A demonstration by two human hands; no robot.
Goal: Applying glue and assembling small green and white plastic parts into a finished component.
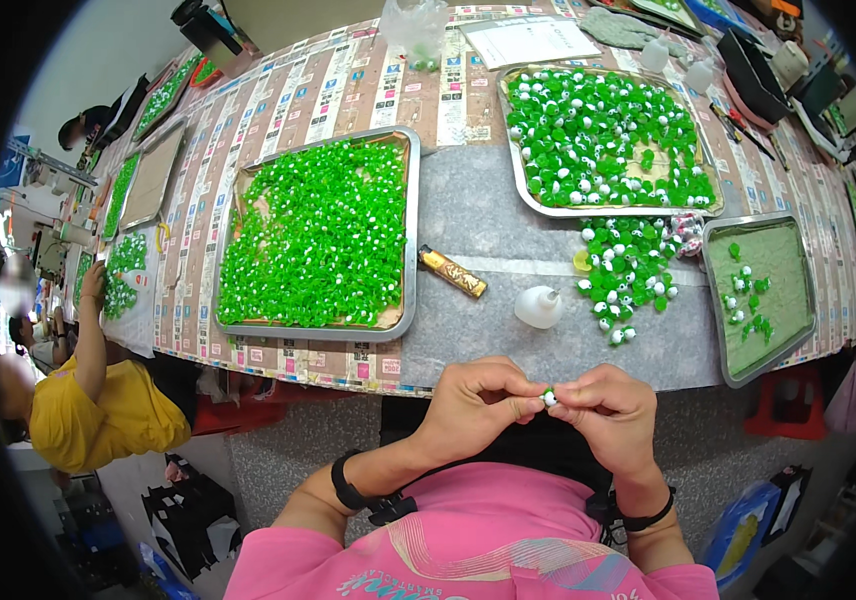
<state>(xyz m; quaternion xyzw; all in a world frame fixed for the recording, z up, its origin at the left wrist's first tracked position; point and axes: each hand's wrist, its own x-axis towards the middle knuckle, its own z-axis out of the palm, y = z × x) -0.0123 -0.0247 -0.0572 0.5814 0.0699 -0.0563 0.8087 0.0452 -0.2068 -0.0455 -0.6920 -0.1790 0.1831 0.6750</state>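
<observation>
Just off the table's front edge, my left hand [480, 408] and my right hand [608, 412] meet with thumbs and index fingers pinched. Between their fingertips is a small green-and-white piece [549, 397], partly hidden by the fingers. Ahead of my hands stands a white squeeze bottle [539, 307] with a narrow nozzle. Right of the bottle lies a loose pile of green pieces with white balls [620, 270]. A metal tray [410, 240] to the left is heaped with small green parts. Behind the pile, another metal tray [620, 211] holds many green-and-white pieces.
At the right, a smaller tray [726, 330] carries several green-and-white pieces. A gold-and-black tube-like object [452, 272] lies on the grey cloth [458, 200]. Papers [530, 42] and a clear plastic bag [414, 25] are at the back. A person in yellow [108, 405] works at the left.
</observation>
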